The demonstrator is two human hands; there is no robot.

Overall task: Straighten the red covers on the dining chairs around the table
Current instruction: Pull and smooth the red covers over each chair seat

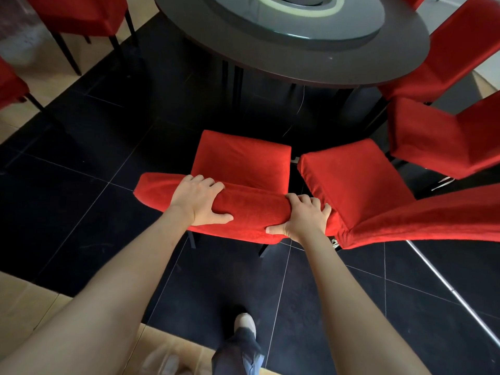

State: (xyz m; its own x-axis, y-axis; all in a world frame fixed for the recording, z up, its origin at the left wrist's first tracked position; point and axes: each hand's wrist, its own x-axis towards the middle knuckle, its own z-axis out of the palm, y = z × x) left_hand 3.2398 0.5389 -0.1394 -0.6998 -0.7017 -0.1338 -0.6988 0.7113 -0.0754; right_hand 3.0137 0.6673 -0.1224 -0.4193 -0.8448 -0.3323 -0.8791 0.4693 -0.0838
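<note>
A dining chair with a red cover [240,158] stands right below me, its seat facing the round dark table [351,63]. My left hand [198,200] grips the top of its red backrest [251,209], fingers over the far side and thumb on the near side. My right hand [304,216] grips the same backrest top near its right end, thumb pointing left. A second red-covered chair [354,180] stands close on the right, its backrest [433,220] reaching to the right edge.
More red-covered chairs ring the table: two at right [438,139] [457,50], one at top left [78,14], one at the left edge [10,85]. The floor under the table is black tile [67,212], with tan tile [24,307] around it. My foot [244,324] is below.
</note>
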